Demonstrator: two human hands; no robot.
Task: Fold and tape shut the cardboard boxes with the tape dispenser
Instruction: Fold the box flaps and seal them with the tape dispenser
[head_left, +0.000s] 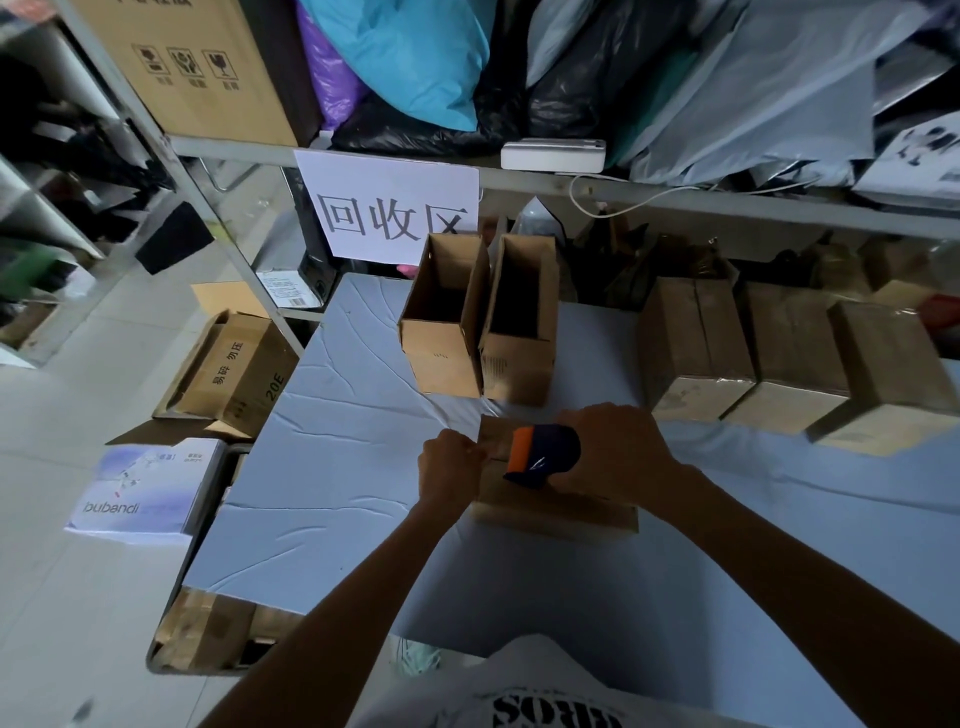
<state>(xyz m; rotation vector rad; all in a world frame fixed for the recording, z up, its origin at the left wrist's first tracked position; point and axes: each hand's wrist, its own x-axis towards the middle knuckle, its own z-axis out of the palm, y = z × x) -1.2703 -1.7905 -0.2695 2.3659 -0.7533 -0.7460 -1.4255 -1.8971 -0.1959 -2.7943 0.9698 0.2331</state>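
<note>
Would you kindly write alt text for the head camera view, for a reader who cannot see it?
A person's right hand holds an orange and dark tape dispenser on a closed cardboard box on a blue-covered table, while the left hand grips the box's left end. Behind stand two open boxes and three closed boxes.

Right hand (618, 452) holds tape dispenser (543, 454) on box (550, 512); left hand (449, 467) grips box.

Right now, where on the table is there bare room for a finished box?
Bare cover between the left hand and the table's left edge; another patch right of the right hand, before the taped boxes. The far edge is crowded.
</note>
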